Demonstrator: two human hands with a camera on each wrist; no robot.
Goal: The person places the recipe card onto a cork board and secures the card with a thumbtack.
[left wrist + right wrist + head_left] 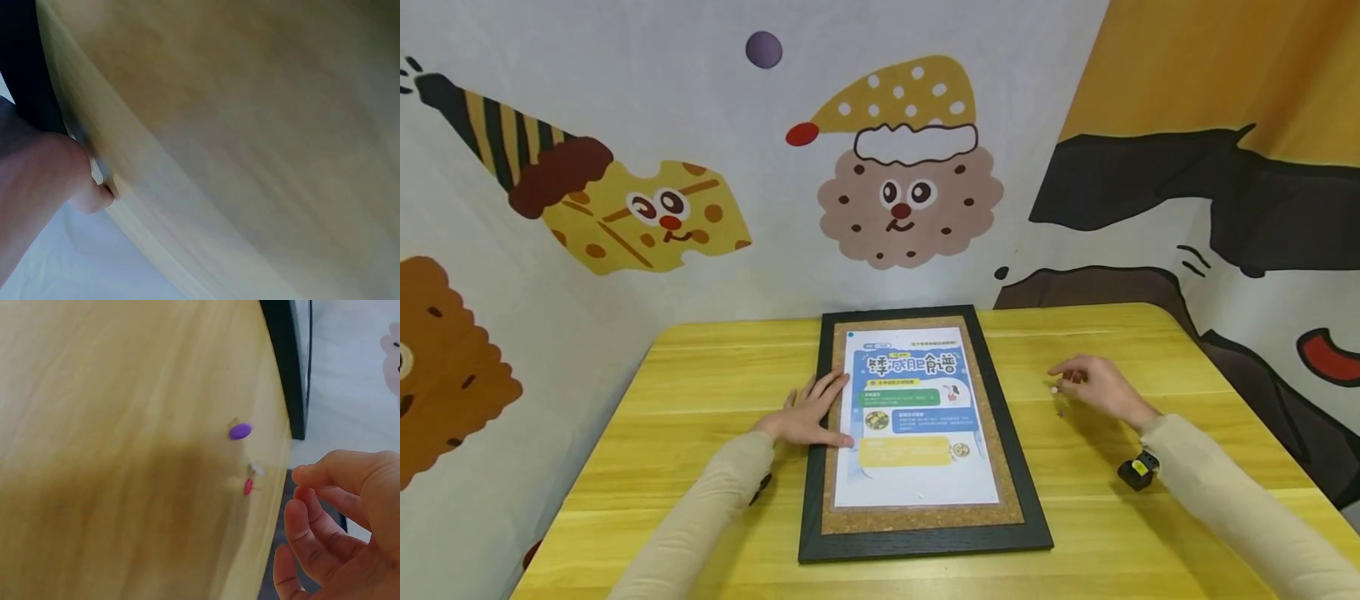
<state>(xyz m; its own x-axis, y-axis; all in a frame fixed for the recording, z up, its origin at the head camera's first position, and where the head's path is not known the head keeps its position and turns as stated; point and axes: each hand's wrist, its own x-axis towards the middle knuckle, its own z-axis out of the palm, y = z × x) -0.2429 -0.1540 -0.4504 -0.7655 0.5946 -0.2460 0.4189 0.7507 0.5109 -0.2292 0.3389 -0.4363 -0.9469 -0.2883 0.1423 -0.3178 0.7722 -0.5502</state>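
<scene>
A black-framed cork board lies on the table, with a printed poster on its cork. A teal pin sits at the poster's top left corner. My left hand rests over the frame's left side, fingers spread onto the poster's edge. To the right of the board, my right hand hovers close to small push pins, its fingers loosely bent. The right wrist view has a purple pin, a red pin and a whitish pin on the tabletop. Nothing shows between thumb and forefinger there.
The yellow wood-grain table stretches to both sides of the board. Behind it hangs a white cloth printed with cartoon food. A dark wrist camera is strapped below the right hand.
</scene>
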